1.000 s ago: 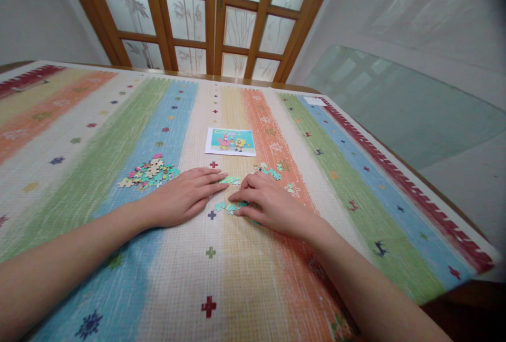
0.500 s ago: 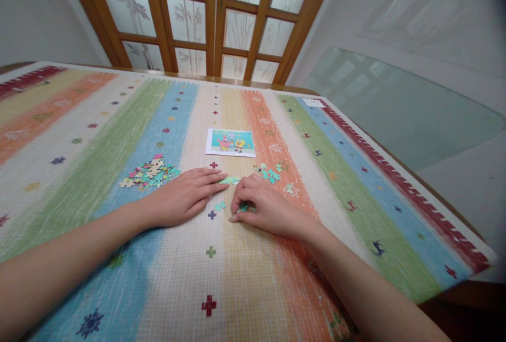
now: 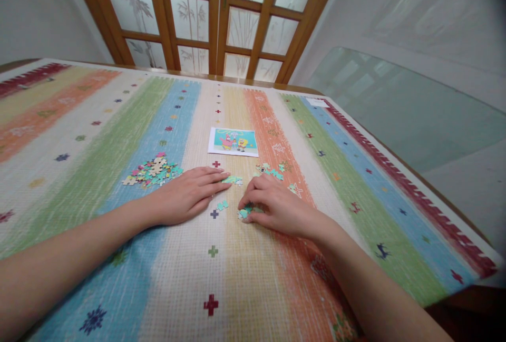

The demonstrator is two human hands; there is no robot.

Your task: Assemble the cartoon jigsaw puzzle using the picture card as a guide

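My left hand (image 3: 193, 194) lies flat with its fingers stretched out, the fingertips touching the left end of a short strip of joined jigsaw puzzle pieces (image 3: 236, 180). The rest of that end is hidden under the fingers. My right hand (image 3: 276, 202) is curled, thumb and fingers closed around a teal jigsaw puzzle piece (image 3: 242, 214) low on the cloth. More teal shows under its palm, partly hidden. Between both hands sits a small pair of teal pieces (image 3: 222, 205). Past the right knuckles is a loose group of pieces (image 3: 272, 171).
A larger heap of mixed puzzle pieces (image 3: 154, 171) lies beyond my left forearm. A printed cartoon picture (image 3: 233, 142) rests ahead of my hands on the striped tablecloth (image 3: 190, 279). A white paper slip (image 3: 317, 102) is near the far right edge.
My right hand has shifted slightly right, away from the strip, uncovering more of it and of the teal piece at the thumb. My left hand stays on the cloth.
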